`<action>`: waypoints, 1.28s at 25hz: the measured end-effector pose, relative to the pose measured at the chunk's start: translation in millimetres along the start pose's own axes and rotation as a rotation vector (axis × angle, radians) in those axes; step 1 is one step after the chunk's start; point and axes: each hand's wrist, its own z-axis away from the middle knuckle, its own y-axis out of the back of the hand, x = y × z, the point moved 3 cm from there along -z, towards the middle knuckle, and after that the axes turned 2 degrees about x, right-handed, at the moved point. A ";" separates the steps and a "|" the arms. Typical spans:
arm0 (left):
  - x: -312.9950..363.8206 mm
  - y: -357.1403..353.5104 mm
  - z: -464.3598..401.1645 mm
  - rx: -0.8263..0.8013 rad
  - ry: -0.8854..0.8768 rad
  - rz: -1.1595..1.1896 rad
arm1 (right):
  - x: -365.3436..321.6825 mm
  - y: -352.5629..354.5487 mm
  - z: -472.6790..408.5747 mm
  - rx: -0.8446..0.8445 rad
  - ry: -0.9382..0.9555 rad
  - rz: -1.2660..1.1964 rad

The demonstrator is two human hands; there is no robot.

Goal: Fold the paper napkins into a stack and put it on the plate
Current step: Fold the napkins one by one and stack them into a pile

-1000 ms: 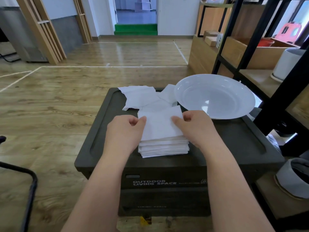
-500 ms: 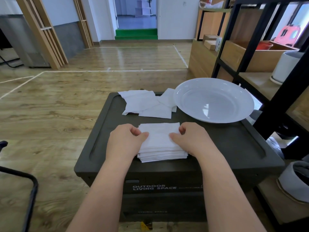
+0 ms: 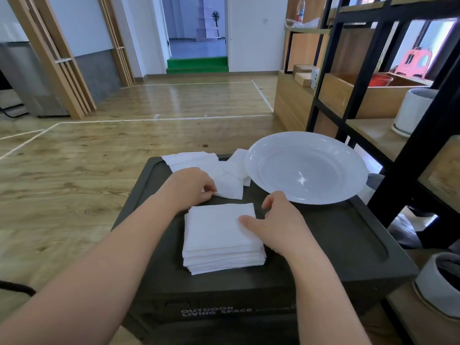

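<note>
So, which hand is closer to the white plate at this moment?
The right hand. It rests on the right edge of the napkin stack, just in front of the plate rim. The left hand is further left, pinching a loose napkin.

A staged indoor room, more test space than home: beyond the left hand (image 3: 191, 188) stretches a bare wood floor (image 3: 124, 135) marked with white lines (image 3: 159, 119), ending at green steps (image 3: 198, 64) in a doorway. Right of the right hand (image 3: 278, 220), black-framed shelves (image 3: 368, 78) hold boxes (image 3: 302, 75) and pots (image 3: 413, 110).
</note>
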 end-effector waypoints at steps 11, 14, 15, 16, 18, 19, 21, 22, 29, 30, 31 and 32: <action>61.6 116.5 89.6 0.195 0.069 0.227 | -34.5 12.6 30.0 0.167 0.551 -0.336; 65.1 115.7 111.0 0.345 0.212 0.540 | -40.8 11.7 35.6 0.101 0.468 -0.579; 62.9 110.2 114.0 0.371 0.271 0.646 | -41.3 11.6 36.4 0.084 0.426 -0.601; 60.0 102.0 114.6 0.361 0.317 0.712 | -40.9 11.4 35.7 0.071 0.393 -0.597; 54.5 83.7 112.8 0.311 0.384 0.767 | -39.1 9.6 32.0 0.077 0.334 -0.571; 51.2 74.1 111.7 0.303 0.433 0.836 | -37.4 8.0 29.3 0.091 0.298 -0.563; 44.7 58.0 110.9 0.306 0.557 1.022 | -30.9 3.0 22.2 0.100 0.210 -0.550; 41.6 51.5 110.6 0.305 0.610 1.071 | -27.2 0.4 18.7 0.099 0.170 -0.527; 28.5 30.4 112.1 0.259 0.762 0.862 | -12.2 -9.2 7.2 0.169 0.083 -0.158; 28.3 29.0 112.2 0.246 0.773 0.829 | -10.6 -9.5 6.7 0.175 0.072 -0.096; 28.4 27.8 112.0 0.234 0.789 0.795 | -9.6 -9.7 6.2 0.178 0.062 -0.045; 29.0 26.9 112.0 0.219 0.806 0.756 | -8.3 -9.7 6.1 0.180 0.052 -0.005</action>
